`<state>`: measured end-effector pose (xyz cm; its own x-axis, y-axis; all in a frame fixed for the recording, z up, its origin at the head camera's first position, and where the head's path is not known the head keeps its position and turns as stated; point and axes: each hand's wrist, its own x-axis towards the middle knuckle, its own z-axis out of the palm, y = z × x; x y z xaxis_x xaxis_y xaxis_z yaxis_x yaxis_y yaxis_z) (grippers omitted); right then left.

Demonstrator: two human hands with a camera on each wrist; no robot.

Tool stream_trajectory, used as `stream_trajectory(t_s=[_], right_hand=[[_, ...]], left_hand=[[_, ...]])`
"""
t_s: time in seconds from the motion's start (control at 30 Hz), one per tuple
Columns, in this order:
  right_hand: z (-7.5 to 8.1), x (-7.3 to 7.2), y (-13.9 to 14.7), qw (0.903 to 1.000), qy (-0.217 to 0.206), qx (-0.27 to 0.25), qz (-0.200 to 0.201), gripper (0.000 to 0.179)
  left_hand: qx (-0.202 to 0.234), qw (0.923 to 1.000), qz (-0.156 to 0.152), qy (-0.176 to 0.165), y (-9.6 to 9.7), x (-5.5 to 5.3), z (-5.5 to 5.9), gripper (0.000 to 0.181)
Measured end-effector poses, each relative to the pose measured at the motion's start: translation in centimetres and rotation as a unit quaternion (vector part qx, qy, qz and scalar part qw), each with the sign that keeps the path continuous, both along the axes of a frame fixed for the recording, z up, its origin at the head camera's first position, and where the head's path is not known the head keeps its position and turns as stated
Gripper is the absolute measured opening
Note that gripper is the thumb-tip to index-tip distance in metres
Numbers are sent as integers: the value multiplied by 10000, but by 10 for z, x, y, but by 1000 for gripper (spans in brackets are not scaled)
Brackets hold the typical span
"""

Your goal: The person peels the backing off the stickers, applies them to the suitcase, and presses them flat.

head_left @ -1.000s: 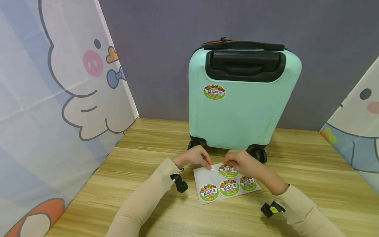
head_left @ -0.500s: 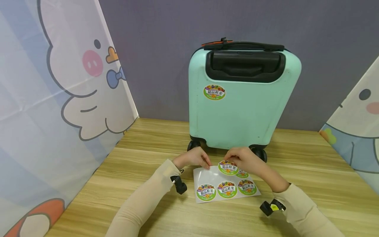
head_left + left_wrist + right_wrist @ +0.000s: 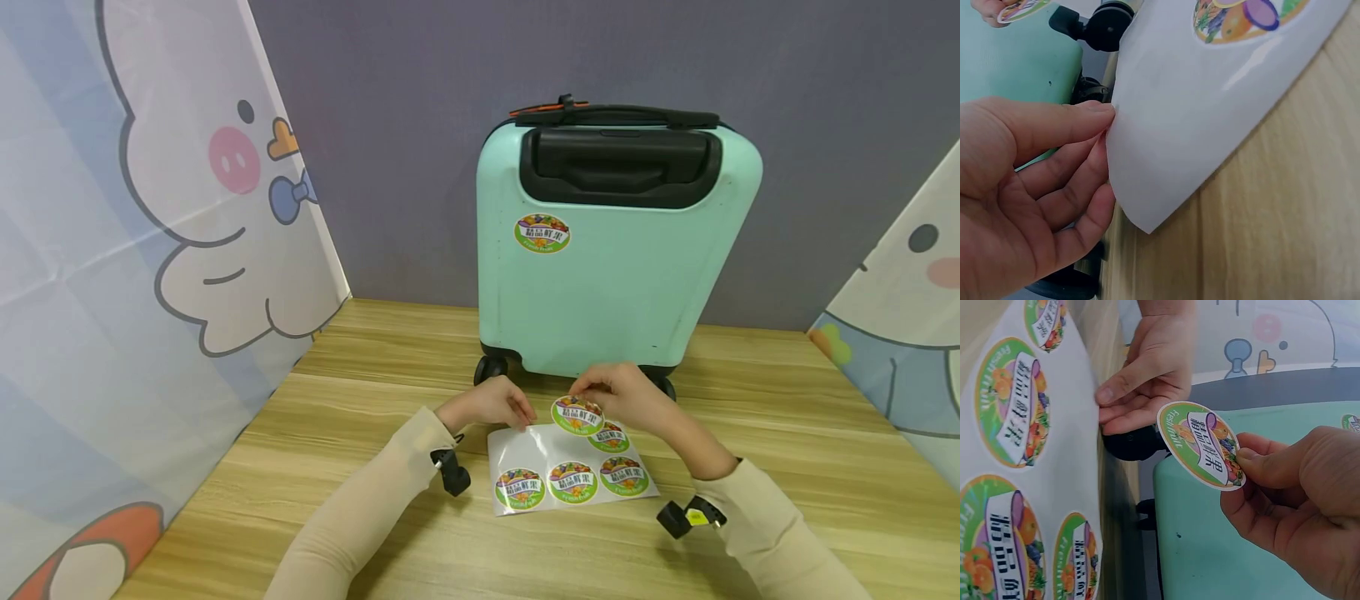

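Note:
My right hand (image 3: 624, 397) pinches a round fruit sticker (image 3: 1202, 447) by its edge between thumb and fingers; it is off the backing. The far edge of the white sticker sheet (image 3: 1160, 125) is pinched between the thumb and fingers of my left hand (image 3: 495, 402). Several like stickers stay on that sheet, among them a front middle one (image 3: 573, 483) and one partly covered by the held sticker (image 3: 609, 437). Behind both hands stands a mint-green suitcase (image 3: 600, 283), with one such sticker (image 3: 542, 233) stuck on its upper left front.
The suitcase rests on black wheels (image 3: 491, 368) on the wooden table (image 3: 360, 367), close to a grey back wall (image 3: 390, 150). Cartoon-printed cloths (image 3: 75, 317) flank the table on the left and right. Black cameras (image 3: 452, 473) sit on both wrists.
My right hand has lifted the sticker up off the sheet, uncovering the sticker beside it. The sheet has settled flatter, while my left hand keeps its hold on the far edge.

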<state>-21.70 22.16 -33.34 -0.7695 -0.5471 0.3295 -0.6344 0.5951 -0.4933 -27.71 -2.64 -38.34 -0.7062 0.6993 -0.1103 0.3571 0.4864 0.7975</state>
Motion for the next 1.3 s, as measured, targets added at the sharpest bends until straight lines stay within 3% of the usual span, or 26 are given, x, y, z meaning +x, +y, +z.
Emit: stream_trajectory(t_s=[0.27, 0.53, 0.67, 0.83, 1.03, 1.3], right_hand=[[7, -1, 0, 9996, -244, -148, -62, 14], [12, -1, 1, 9996, -241, -155, -20, 13], [15, 0, 1, 9996, -224, -135, -59, 12], [18, -1, 2, 9995, -213, -111, -181, 12], [22, -1, 3, 9995, -132, -158, -259, 12], [29, -2, 3, 9991, 47, -251, -324, 14]], left_hand=[[343, 9994, -49, 35, -2, 1, -2, 16], [1081, 9941, -10, 17, 2, 5, -2, 17], [1696, 9850, 86, -318, 5, 8, -2, 19], [2518, 9637, 156, -869, 8, 16, 3, 22], [3036, 9427, 299, -1355, 13, 23, 7, 23], [3226, 9340, 801, -1309, 20, 27, 11, 23]])
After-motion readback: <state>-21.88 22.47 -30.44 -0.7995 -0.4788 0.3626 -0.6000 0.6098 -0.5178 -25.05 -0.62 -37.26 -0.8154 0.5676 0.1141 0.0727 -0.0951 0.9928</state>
